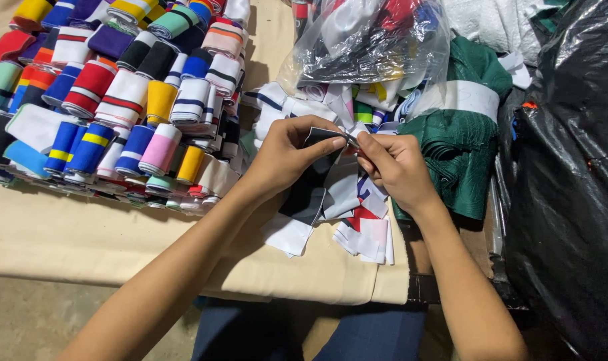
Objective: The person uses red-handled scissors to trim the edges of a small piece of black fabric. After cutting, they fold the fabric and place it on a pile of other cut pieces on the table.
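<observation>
A tan cloth (83, 234) covers the table, and its far left corner is buried under a heap of rolled ribs (117, 93), striped in red, blue, white, yellow and pink, stacked tight against one another. Along the right edge slumps a black bag (564, 167). Next to it lies a folded green fabric (458, 134) with a white band, and behind that a clear bag (371, 40) stuffed with more coloured pieces.

Near the front edge, between the ribs and the green fabric, the person holds a strip (317, 187) up off the cloth. It is flat knit trim, black on top with white, grey and a bit of red and blue in the layers hanging below, the lower ends limp and resting on the cloth. The left hand (287, 157) is closed in a pinch, thumb and forefinger gripping the strip's top edge. The right hand (397, 167) is likewise pinched shut on the same edge, just beside the left, fingertips almost touching.

The hanging layers look loose to me; if either pinch slackens, I judge the bundle could slide apart and scatter. The rib heap leans toward the near side too, and a stray elbow might topple it.
</observation>
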